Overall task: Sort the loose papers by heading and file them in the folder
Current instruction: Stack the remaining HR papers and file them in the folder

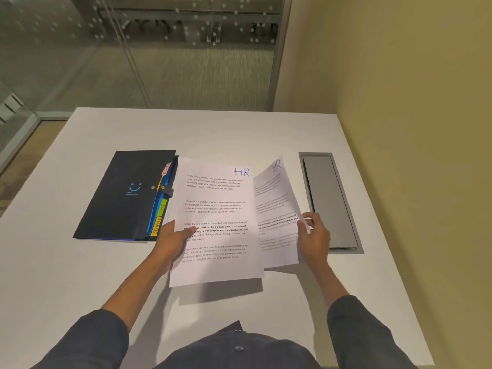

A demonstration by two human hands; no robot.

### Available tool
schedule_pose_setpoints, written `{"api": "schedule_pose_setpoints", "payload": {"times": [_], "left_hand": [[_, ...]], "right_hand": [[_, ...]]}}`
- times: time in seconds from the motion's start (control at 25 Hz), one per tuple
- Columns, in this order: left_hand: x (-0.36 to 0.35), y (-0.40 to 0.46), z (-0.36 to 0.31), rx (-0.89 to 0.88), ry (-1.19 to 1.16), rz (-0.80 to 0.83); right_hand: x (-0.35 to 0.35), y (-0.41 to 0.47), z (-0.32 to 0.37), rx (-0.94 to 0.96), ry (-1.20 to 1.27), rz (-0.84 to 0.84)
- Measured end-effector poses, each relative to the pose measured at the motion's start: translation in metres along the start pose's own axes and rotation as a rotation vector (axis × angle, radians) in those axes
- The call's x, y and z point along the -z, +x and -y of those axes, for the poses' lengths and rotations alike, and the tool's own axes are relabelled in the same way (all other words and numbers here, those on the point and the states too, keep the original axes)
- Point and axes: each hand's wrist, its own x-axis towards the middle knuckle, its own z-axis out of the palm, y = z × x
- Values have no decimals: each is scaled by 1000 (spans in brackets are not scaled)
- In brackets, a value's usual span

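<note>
My left hand (pixel 174 239) holds a white printed sheet headed "HR" (pixel 217 209) by its left edge, lifted above the table. A second sheet headed "HR" (pixel 277 206) is gripped at its right edge by my right hand (pixel 314 235) and tilts up, its left part tucked behind the first sheet. To the left lies a closed black expanding folder (pixel 125 195) with a smiley logo. Coloured tabs stick out of its right side: a pink one, a green "HR" tab (pixel 162 207) and a yellow "SPORTS" tab (pixel 156 226).
The white table (pixel 80 275) carries a grey recessed cable hatch (pixel 330 203) just right of the papers. A beige wall runs along the table's right side, and a glass partition stands beyond the far edge.
</note>
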Motion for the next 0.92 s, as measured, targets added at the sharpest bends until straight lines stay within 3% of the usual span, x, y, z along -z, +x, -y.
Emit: {"api": "schedule_pose_setpoints", "payload": {"times": [0.16,0.36,0.64,0.92], "left_hand": [[4,0,-9,-26,-2,-18],[9,3,-19,-62,16,-21],[-12,-11,-24,-114,22,65],[-29,-26,-29,-167,-58,173]], "right_hand": [[38,9,20,69,81,-109],[76,24,30,-3,305,-123],[67,9,38,-138,441,-37],[24,-23,45,-95,430,178]]}}
